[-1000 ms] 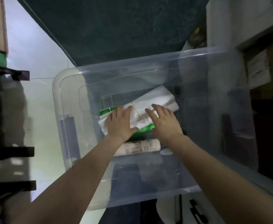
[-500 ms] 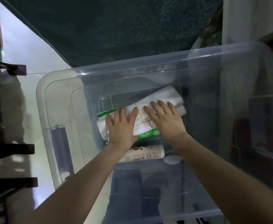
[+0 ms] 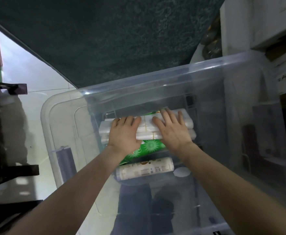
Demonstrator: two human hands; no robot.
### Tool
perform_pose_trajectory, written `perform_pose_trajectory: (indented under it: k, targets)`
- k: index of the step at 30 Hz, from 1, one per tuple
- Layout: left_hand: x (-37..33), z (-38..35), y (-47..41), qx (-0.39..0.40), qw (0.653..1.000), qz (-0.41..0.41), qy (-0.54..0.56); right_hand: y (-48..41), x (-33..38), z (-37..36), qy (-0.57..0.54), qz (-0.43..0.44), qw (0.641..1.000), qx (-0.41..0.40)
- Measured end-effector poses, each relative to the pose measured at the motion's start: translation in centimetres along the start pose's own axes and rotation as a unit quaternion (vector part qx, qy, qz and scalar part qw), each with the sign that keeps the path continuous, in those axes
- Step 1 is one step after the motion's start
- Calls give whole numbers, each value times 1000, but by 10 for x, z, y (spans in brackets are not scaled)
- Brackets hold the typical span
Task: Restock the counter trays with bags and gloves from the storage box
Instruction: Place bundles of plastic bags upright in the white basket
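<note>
Dark green patterned carpet (image 3: 105, 39) fills the upper part of the frame, with pale tiled floor (image 3: 28, 73) at the upper left and a dark rack (image 3: 3, 133) along the left edge. A white cabinet (image 3: 257, 22) and a cardboard carton (image 3: 284, 65) stand at the upper right.

We record a clear plastic storage box (image 3: 155, 75) taking up the centre and right of the frame, its lid off. Inside it, near the centre, lies a bundle of white bags (image 3: 146, 128), stacked in layers. The bundle rests on a green printed packet (image 3: 150, 147), whose near edge shows below it. Just beside that packet, lower in the frame, a white roll with a printed label (image 3: 145, 168) lies on its side. A dark roll (image 3: 66, 161) stands upright at the box's left wall; we cannot tell on which side of the wall it stands.

Both hands reach into the box. The left hand (image 3: 123, 134) lies palm down on the left half of the bundle, fingers straight and together. The right hand (image 3: 172, 131) lies palm down on the right half, fingers straight and slightly spread. The hands are apart, with a strip of the bundle bare between them. Each thumb sits at the bundle's near edge; we cannot tell whether either hooks beneath it.
</note>
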State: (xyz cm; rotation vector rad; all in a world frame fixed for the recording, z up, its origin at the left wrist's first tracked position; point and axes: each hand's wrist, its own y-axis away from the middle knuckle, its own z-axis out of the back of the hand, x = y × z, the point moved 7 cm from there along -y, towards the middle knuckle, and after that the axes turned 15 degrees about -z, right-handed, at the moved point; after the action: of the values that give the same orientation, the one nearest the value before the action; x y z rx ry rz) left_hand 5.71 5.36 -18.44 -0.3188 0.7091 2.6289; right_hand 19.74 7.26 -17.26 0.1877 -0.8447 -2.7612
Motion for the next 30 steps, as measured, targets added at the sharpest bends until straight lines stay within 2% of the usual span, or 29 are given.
perform_pose_trajectory:
  k: [7,12,18,21,24,27,30]
  targets:
    - [-2,12,-3,11,1000,-18,-23,-3,4,10,-13,-15,1000,2]
    - [-20,37,4,18,992,-96,-76,29,-5,28,-38,-34,999,-1]
    - [-72,90,43,-29,982,-178,-62,106,-38,73,-68,-54,995,-52]
    - [-111,129,72,-64,974,-213,-38,159,-58,110,-88,-69,988,-106]
    - [-151,172,112,-110,968,-226,-13,226,-76,159,-98,-92,970,-204]
    - [-187,207,155,-150,962,-229,20,305,-89,204,-135,-130,932,-311]
    - [-219,235,190,-149,961,-223,73,390,-100,236,-189,-172,866,-429]
